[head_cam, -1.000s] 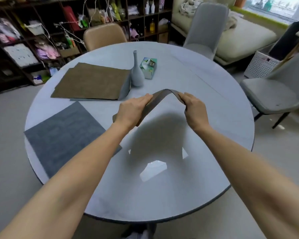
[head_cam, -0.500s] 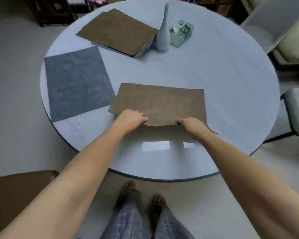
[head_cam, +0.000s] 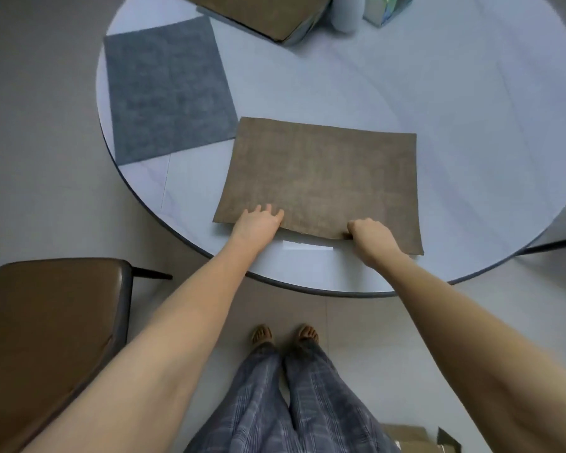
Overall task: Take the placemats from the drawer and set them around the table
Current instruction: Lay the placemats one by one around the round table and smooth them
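A brown placemat (head_cam: 321,178) lies flat on the round pale table (head_cam: 406,93) near its front edge. My left hand (head_cam: 258,222) rests on the mat's near edge with fingers spread. My right hand (head_cam: 371,235) pinches the same edge, which is slightly lifted there. A grey placemat (head_cam: 167,89) lies flat at the table's left. A stack of placemats with a brown one on top (head_cam: 268,11) sits at the far side, cut off by the frame.
A brown padded chair (head_cam: 49,331) stands at the lower left, beside the table. The base of a pale vase (head_cam: 345,18) and a tissue box (head_cam: 386,9) sit at the top. A cardboard box (head_cam: 412,439) lies on the floor by my legs.
The brown placemat, held arched in the air a second ago, now lies flat and has slid nearer the front edge. My left hand has opened onto it. My view has tilted downward.
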Available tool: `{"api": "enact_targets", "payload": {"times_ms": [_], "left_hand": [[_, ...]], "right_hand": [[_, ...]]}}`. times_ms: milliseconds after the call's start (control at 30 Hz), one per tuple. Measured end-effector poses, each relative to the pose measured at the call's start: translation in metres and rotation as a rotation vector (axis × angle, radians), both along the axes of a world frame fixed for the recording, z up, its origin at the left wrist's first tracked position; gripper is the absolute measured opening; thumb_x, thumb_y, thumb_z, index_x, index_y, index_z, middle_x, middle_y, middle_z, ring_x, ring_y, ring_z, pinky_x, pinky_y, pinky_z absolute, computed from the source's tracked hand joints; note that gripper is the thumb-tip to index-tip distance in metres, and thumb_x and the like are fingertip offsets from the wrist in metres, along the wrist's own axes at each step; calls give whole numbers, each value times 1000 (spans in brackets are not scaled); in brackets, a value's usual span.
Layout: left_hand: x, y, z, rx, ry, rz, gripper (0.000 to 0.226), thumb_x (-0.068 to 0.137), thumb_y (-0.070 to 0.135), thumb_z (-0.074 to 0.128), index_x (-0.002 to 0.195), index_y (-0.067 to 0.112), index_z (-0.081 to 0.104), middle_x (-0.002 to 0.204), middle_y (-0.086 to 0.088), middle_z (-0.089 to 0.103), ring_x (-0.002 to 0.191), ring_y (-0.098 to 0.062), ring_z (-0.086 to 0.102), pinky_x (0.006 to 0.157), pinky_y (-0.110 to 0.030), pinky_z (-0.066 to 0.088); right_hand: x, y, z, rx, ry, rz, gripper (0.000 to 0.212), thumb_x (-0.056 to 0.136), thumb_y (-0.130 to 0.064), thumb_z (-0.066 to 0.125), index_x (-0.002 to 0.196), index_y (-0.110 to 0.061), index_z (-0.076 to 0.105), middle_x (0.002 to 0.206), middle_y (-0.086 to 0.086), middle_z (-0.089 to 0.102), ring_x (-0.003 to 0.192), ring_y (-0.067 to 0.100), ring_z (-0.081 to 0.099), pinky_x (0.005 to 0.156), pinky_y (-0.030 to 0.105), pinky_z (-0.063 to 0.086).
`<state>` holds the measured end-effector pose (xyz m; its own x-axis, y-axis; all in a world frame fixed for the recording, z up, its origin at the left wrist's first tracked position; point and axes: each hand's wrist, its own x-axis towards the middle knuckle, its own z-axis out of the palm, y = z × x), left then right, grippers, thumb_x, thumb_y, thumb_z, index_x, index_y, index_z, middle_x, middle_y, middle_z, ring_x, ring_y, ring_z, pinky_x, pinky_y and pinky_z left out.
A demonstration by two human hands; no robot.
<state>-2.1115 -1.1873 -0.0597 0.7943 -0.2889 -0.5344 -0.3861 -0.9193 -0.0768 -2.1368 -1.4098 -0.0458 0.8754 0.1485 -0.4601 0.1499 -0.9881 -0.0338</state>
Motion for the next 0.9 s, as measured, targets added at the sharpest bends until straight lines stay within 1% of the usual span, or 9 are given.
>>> {"api": "enact_targets", "payload": {"times_ms": [33,100,167,233,367,467,600,900], "left_hand": [[-4,2,-3,-4,7,3,63,95,-8,31,152,14,17,155,-19,22,142,-38,25,111,-50,29],[-12,6,-6,-20,16,7,65,96,-9,29,154,15,12,158,-19,14,145,-38,17,115,-52,23],[-18,6,-7,-38,21,24,65,97,-9,30,154,16,10,159,-18,11,146,-37,14,116,-53,21],[-25,6,-8,-53,18,57,68,96,-10,33,154,17,10,159,-16,10,147,-36,12,114,-58,19],[-37,9,-9,-83,33,83,74,94,-12,36,154,18,6,160,-14,4,148,-34,6,113,-63,17],[-40,14,-10,-114,52,93,80,92,-15,40,154,19,3,161,-12,0,148,-33,1,113,-64,16],[-44,17,-10,-127,77,103,84,90,-16,43,154,20,2,161,-11,-3,149,-32,-2,113,-65,16],[-53,19,-9,-133,104,116,97,84,-17,54,154,21,-1,161,-10,-6,149,-31,-3,113,-64,16]], "right_hand": [[-4,1,0,-12,-5,-12,23,80,11,44,92,-6,56,103,20,62,94,38,61,67,34,38],[-10,4,0,-33,-7,-38,26,80,11,45,97,-1,59,103,20,62,94,38,61,67,34,39],[-15,7,0,-45,-14,-53,25,80,12,46,97,-1,60,102,20,63,92,38,62,69,35,43],[-19,9,1,-51,-33,-61,25,82,11,46,99,0,59,103,20,63,93,38,62,72,36,44],[-30,15,1,-68,-61,-79,25,83,11,46,102,-1,58,107,19,62,97,36,61,70,33,36],[-37,20,1,-74,-77,-77,26,82,12,46,100,-1,59,105,18,63,95,37,62,72,35,41],[-43,24,0,-74,-72,-86,26,83,12,45,101,-1,60,108,18,63,98,37,61,76,36,44],[-54,28,-1,-67,-68,-115,26,84,11,42,102,3,59,108,21,60,98,38,61,76,38,45]]}}
